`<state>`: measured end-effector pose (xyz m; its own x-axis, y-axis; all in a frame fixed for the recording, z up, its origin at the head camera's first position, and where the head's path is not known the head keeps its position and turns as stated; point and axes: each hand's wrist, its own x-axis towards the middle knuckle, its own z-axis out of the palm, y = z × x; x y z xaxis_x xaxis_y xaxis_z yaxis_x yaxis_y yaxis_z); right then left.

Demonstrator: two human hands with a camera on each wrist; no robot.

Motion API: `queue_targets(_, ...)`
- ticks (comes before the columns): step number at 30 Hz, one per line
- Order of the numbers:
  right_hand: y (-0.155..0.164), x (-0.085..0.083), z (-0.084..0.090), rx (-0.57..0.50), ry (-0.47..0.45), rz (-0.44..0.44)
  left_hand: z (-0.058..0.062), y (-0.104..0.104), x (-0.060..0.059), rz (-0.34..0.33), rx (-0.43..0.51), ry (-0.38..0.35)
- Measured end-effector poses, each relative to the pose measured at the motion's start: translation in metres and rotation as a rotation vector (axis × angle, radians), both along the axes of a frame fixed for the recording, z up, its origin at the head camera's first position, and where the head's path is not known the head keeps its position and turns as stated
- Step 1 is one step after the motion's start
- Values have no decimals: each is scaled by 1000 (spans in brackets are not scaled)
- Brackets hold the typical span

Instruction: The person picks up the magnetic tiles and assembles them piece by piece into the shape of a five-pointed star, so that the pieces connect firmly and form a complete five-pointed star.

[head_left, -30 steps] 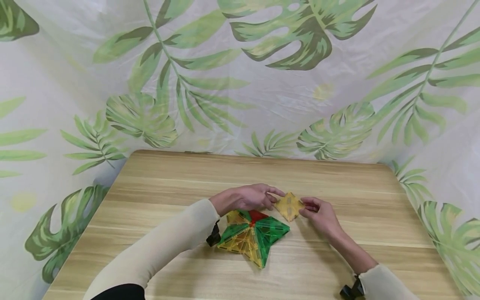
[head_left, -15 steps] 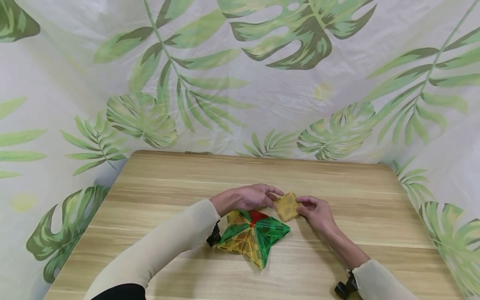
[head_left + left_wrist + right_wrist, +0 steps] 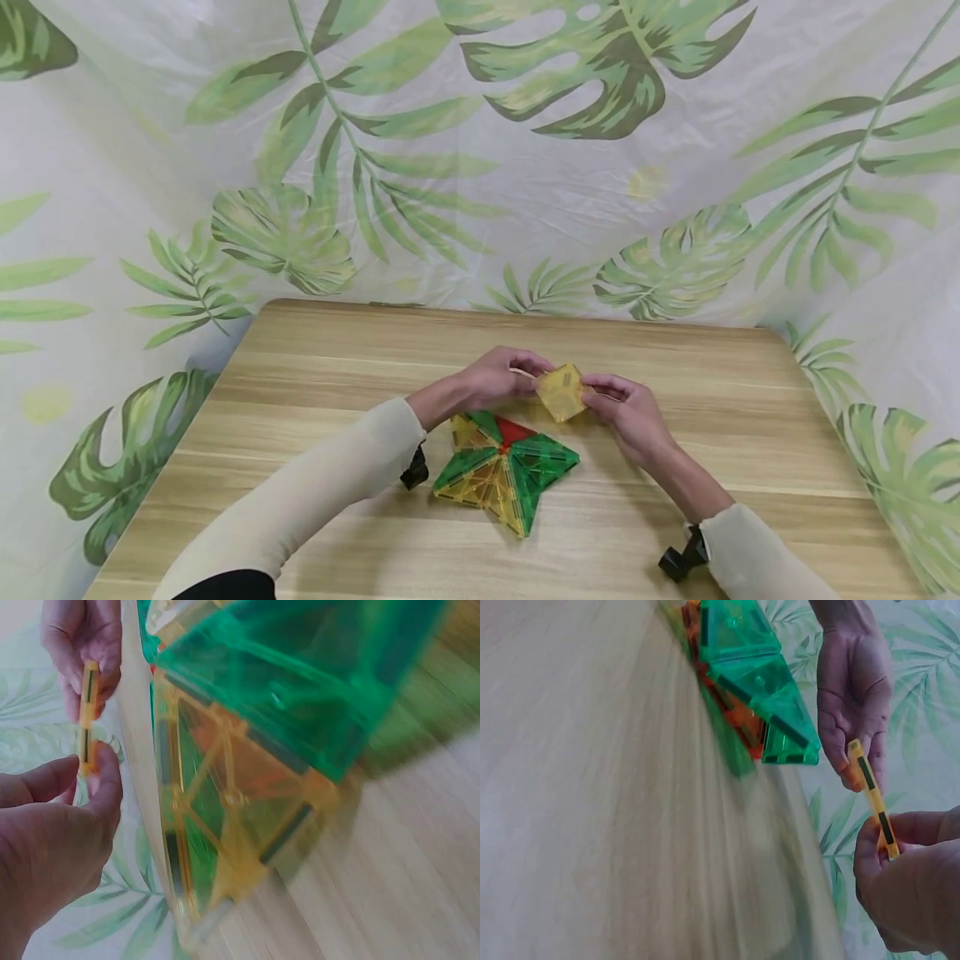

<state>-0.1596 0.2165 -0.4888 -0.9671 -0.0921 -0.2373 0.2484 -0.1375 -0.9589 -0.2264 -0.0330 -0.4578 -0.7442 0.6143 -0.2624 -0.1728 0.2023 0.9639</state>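
A translucent yellow square tile [image 3: 561,392] is held tilted above the wooden table [image 3: 315,367] between both hands. My left hand [image 3: 501,377] pinches its left edge, and my right hand [image 3: 627,410] pinches its right edge. Seen edge-on, the yellow tile [image 3: 88,716] is thin with dark strips, pinched by my left fingers [image 3: 105,780]; the same yellow tile [image 3: 873,801] shows in the right wrist view, held by my right fingers [image 3: 889,847]. Below it, a star-shaped cluster of green, yellow and red tiles [image 3: 506,467] lies flat on the table.
A leaf-print cloth [image 3: 480,150] hangs behind and around the table. The table's far edge [image 3: 525,315] runs just behind the hands. Black wrist mounts [image 3: 678,562] sit on both sleeves.
Both hands have lifted the yellow tile off the table, up and slightly left, and tilted it. The star-shaped cluster has stayed where it was.
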Motion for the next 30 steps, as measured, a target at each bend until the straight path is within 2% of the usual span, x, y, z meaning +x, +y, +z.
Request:
queue_targets(2,-3,-1,1,-22,14,21,0,-6,-1,0,56,-38)
queue_targets(7,-9,-1,6,-73,44,92,2,-23,-4,-40,91,-96)
queue_targets(12,-17,0,4,-92,68,167,1,-36,-5,-54,73,-117)
queue_targets(17,-25,1,-1,-66,85,188,-4,-43,-4,-61,47,-133)
queue_targets(30,-41,-2,-19,42,103,230,-16,-59,-13,-150,-53,-53)
